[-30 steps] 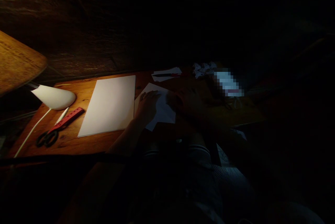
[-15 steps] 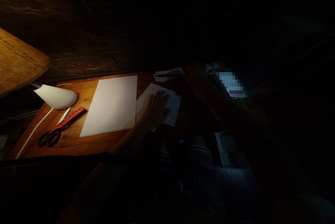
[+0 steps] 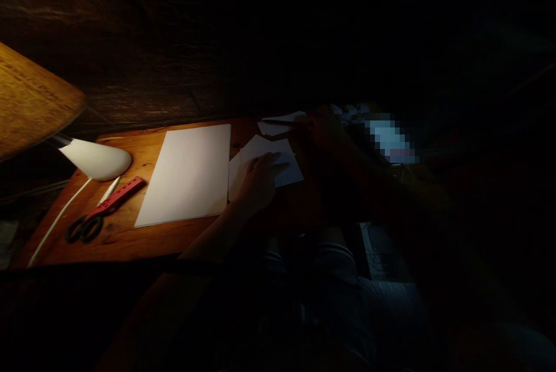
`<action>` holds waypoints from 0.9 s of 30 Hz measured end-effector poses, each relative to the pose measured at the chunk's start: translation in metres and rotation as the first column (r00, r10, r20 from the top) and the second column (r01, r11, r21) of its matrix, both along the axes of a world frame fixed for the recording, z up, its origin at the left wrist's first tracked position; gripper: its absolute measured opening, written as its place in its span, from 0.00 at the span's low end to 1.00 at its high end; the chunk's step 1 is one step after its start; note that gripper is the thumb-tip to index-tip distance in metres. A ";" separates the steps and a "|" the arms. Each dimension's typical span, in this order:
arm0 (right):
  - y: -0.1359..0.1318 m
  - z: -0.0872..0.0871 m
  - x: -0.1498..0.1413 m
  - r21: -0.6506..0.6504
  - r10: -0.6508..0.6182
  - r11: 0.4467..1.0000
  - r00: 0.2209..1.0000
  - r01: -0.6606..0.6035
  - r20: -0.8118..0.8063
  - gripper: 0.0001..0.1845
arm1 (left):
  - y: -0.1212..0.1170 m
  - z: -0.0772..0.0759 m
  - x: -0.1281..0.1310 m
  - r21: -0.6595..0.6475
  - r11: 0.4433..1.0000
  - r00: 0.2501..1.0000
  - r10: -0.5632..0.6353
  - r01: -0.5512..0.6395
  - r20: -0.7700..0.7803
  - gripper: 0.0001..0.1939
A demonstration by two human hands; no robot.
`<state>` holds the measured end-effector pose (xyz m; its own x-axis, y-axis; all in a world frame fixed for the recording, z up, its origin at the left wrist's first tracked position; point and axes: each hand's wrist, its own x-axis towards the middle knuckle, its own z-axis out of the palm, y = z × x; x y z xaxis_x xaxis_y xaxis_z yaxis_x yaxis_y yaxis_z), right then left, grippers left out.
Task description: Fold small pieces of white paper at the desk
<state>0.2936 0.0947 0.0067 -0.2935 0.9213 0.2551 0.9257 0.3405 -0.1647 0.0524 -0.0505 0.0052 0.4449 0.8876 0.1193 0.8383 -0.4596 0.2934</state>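
Observation:
My left hand (image 3: 258, 178) lies over folded white paper (image 3: 291, 160) on the wooden table, fingers stretched out and pointing right. Two pointed corners of the paper stick out beyond the fingers; whether it is one piece or two I cannot tell. Deep in shadow to the right, my right hand (image 3: 325, 126) is closed at the end of a slim dark object (image 3: 280, 123), whose kind is too dark to make out. That object reaches left across small white paper pieces (image 3: 271, 128) at the back of the table.
Left of my left hand lies a stack of white sheets (image 3: 186, 175). Black-handled scissors (image 3: 87, 227) in a red sheath (image 3: 124, 192) and a white pen-like stick (image 3: 108, 191) lie near the lamp (image 3: 95, 159). A bright blurred-out screen (image 3: 391, 139) and crumpled paper (image 3: 350, 112) are at right.
The paper under my left hand has shifted and turned, and its lower right corner has moved up. My right hand and the slim dark object have moved slightly right.

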 end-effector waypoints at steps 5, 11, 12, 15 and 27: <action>-0.008 0.007 0.001 0.056 -0.049 0.997 0.999 0.049 -0.008 0.24 | 0.005 -0.005 -0.004 -0.005 1.000 0.997 0.008 -0.008 0.074 0.34; -0.047 0.022 0.015 -0.083 -0.189 0.980 0.978 0.182 -0.086 0.22 | 0.010 -0.009 -0.006 0.022 1.000 0.992 0.010 -0.013 0.129 0.30; -0.055 0.023 0.018 -0.068 -0.199 0.979 0.972 0.191 -0.126 0.21 | 0.012 -0.009 -0.006 0.019 1.000 0.992 0.010 -0.012 0.129 0.30; -0.078 0.024 0.029 -0.005 -0.183 0.982 0.952 0.188 -0.247 0.21 | 0.019 -0.008 -0.011 -0.011 1.000 0.996 -0.011 0.012 0.088 0.29; -0.199 0.012 0.032 -0.175 -0.305 0.949 0.900 0.262 -0.311 0.21 | 0.040 -0.002 -0.033 0.026 0.993 0.993 -0.117 0.116 0.004 0.24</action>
